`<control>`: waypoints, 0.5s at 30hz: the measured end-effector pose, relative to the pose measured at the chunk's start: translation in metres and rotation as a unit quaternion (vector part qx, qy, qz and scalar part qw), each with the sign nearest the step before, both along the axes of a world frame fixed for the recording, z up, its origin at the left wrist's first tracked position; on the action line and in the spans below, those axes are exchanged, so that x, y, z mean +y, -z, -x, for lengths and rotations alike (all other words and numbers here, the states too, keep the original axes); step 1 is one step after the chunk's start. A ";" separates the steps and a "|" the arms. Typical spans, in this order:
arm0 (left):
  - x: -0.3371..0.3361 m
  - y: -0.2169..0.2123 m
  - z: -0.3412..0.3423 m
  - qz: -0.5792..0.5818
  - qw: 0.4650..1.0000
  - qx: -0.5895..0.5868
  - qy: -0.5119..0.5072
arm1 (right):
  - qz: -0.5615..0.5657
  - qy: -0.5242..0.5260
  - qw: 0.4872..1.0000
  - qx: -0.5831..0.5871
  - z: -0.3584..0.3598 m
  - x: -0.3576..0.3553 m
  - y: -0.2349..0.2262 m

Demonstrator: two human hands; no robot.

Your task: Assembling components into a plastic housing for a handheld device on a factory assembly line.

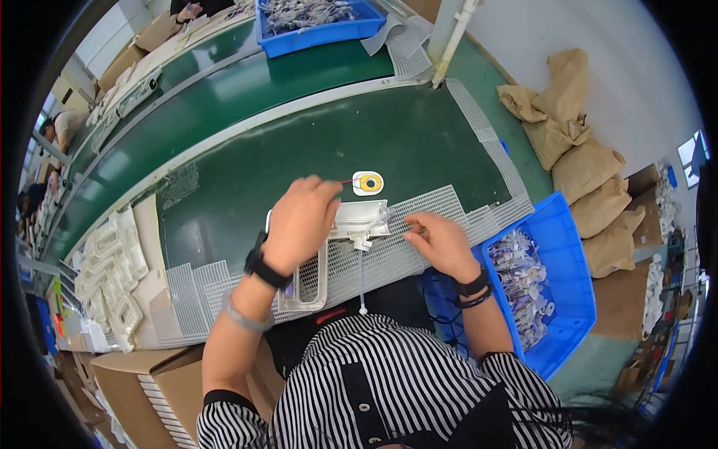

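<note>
My left hand [301, 224] is bent over a white plastic housing [363, 218], fingers curled down and their tips hidden. A small white piece with a yellow ring and dark centre [372, 184] lies just beyond the housing; its thin red wire runs to my left fingertips. The housing has a white loop-shaped frame [323, 280] at its left and a clear piece at its right end. Below it, a white cord [362, 277] with a small knob hangs over the table edge. Right of the housing, my right hand [443, 243] is apart from it, thumb and forefinger spread, holding nothing visible.
Grey ribbed matting [430, 206] covers part of the green table [262, 157]. At the right stands a blue bin [572, 299] of bagged parts; white frames [112, 277] lie at the left. Another blue tray [321, 43] sits beyond the table. Brown sacks [591, 187] line the wall.
</note>
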State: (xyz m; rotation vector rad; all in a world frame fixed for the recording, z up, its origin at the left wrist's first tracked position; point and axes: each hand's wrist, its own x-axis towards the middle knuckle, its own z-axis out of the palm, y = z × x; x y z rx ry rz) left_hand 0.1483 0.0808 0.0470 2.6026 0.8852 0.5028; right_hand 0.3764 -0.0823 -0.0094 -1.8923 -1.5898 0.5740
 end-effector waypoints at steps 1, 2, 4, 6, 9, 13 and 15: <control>0.013 0.009 -0.011 -0.021 1.000 0.015 -0.010 | -0.035 0.017 0.999 -0.035 0.005 0.005 0.003; 0.023 0.021 -0.024 -0.046 0.999 0.022 0.005 | -0.041 0.020 0.998 -0.031 0.007 0.011 0.002; 0.038 0.050 -0.048 -0.067 0.996 0.039 0.032 | -0.112 -0.062 0.986 -0.103 0.008 0.028 0.005; 0.043 0.070 -0.070 -0.074 0.994 0.071 0.036 | -0.166 -0.082 0.968 -0.167 0.008 0.037 -0.001; 0.046 0.075 -0.086 -0.064 0.992 0.112 0.007 | -0.215 -0.128 0.946 -0.209 0.022 0.035 -0.007; 0.041 0.063 -0.097 -0.026 0.992 0.117 -0.025 | -0.187 -0.268 0.925 -0.195 0.046 0.006 0.004; 0.044 0.057 -0.095 0.020 0.992 0.119 -0.023 | -0.170 -0.308 0.915 -0.195 0.056 0.000 0.026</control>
